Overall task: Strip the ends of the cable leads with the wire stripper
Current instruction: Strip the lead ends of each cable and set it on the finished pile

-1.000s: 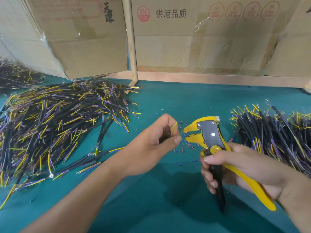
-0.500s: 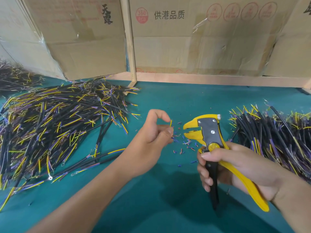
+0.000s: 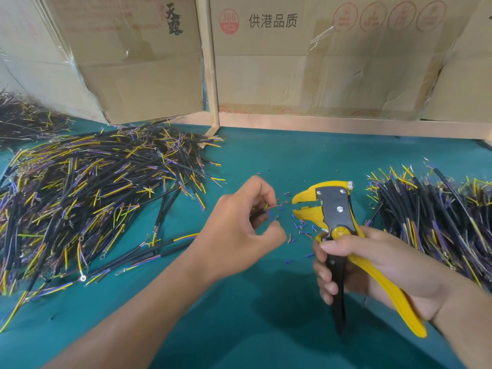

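Cable leads (image 3: 270, 207) poke out of the left hand (image 3: 241, 230), which sits over the middle of the teal counter (image 3: 266, 161); its fingers (image 3: 259, 189) curl round the cable's black jacket, and thin reddish and blue cores show just beyond the fingertips, aimed at the tool but apart from it. The wire stripper (image 3: 334, 209), yellow with a black plate, is gripped by the right hand (image 3: 372, 265), fingers wrapped on both handles, and its jaws stand slightly parted with nothing between them.

Only 1 view is given, the head camera. To the left lies a big pile of cables (image 3: 87, 198), to the right a second bundle (image 3: 431, 217); which is done I cannot tell. Short offcuts of insulation (image 3: 302, 227) litter the counter between the hands. Cardboard boxes (image 3: 292, 57) stand behind.

Judging by looks, each lead is light, thin and floppy, so it probably wants pinching close to the tip, on the jacket right behind the cores, to keep it from bending away as it enters the jaws. The strands are likely fragile if bitten too deep.
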`<action>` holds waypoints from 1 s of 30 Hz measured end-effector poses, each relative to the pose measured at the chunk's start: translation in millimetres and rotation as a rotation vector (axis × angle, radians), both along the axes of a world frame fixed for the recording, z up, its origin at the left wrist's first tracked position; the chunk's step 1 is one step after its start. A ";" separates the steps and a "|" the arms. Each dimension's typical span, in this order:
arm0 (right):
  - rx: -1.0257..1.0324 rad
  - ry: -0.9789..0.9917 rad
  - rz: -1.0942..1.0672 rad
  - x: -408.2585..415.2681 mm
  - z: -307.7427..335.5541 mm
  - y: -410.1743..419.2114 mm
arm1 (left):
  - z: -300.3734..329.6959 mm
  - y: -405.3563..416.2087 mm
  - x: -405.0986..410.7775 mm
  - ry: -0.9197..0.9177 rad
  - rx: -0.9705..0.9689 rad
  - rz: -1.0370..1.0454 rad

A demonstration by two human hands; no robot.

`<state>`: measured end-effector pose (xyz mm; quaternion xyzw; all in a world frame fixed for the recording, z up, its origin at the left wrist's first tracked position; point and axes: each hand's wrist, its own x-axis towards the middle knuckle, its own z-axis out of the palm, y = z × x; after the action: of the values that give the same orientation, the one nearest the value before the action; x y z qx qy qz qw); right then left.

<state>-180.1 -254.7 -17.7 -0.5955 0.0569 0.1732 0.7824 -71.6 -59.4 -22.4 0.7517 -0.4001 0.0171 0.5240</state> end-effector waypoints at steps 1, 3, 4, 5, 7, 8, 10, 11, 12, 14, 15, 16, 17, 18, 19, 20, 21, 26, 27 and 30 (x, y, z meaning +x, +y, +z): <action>0.011 -0.004 0.005 -0.3 -0.1 0.1 | -0.6 -0.3 -0.1 -0.001 0.011 -0.012; 0.023 -0.014 0.030 -0.8 -0.5 0.9 | -1.1 -0.7 -0.5 0.000 0.030 -0.036; 0.026 -0.018 0.045 -1.3 -0.8 1.6 | -1.1 -0.7 -0.8 0.002 0.042 -0.046; 0.028 -0.020 0.058 -1.6 -1.3 2.4 | -1.3 -0.5 -0.8 0.001 0.058 -0.053; 0.034 -0.025 0.071 -2.2 -2.6 3.5 | -1.5 0.1 -0.8 -0.014 0.093 -0.066; 0.034 -0.028 0.073 -2.3 -3.1 3.9 | -1.5 0.6 -0.9 -0.021 0.102 -0.076; 0.031 -0.035 0.072 -1.6 -4.3 4.7 | -1.6 1.3 -1.3 -0.018 0.102 -0.099; 0.033 -0.039 0.073 -1.2 -4.8 4.9 | -1.4 1.5 -1.4 -0.011 0.101 -0.106; 0.035 -0.045 0.078 -0.9 -5.3 5.0 | -1.2 1.5 -1.5 -0.005 0.103 -0.108; 0.032 -0.063 0.101 -0.6 -5.6 5.0 | -0.9 1.4 -1.6 0.002 0.120 -0.102; 0.027 -0.072 0.114 -0.5 -5.5 5.1 | -0.9 1.4 -1.8 0.000 0.134 -0.100; 0.022 -0.080 0.125 -0.7 -5.2 5.1 | -1.1 1.4 -2.0 -0.006 0.148 -0.098; 0.019 -0.085 0.131 -0.9 -5.1 5.1 | -1.3 1.2 -2.4 -0.014 0.160 -0.098; 0.015 -0.087 0.133 -1.2 -5.0 4.8 | -1.4 1.0 -2.9 -0.018 0.171 -0.099; 0.010 -0.090 0.137 -1.3 -4.8 4.6 | -1.5 0.5 -3.3 -0.019 0.177 -0.100; 0.003 -0.092 0.143 -1.6 -4.5 4.3 | -1.3 0.3 -3.7 -0.015 0.179 -0.101; -0.007 -0.095 0.153 -1.9 -3.9 4.1 | -0.9 0.2 -3.9 -0.008 0.178 -0.102; -0.045 -0.093 0.182 -4.0 -1.1 3.6 | 0.8 0.5 -3.9 0.011 0.186 -0.120; -0.048 -0.090 0.180 -4.2 -1.1 3.6 | 0.9 0.3 -4.1 0.006 0.199 -0.123; -0.057 -0.079 0.182 -4.5 -1.2 4.4 | 1.6 -0.5 -5.8 -0.009 0.231 -0.129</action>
<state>-184.6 -250.3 -18.9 -0.6265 -0.0238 0.2182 0.7478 -77.4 -60.0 -20.9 0.7797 -0.4493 -0.0592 0.4322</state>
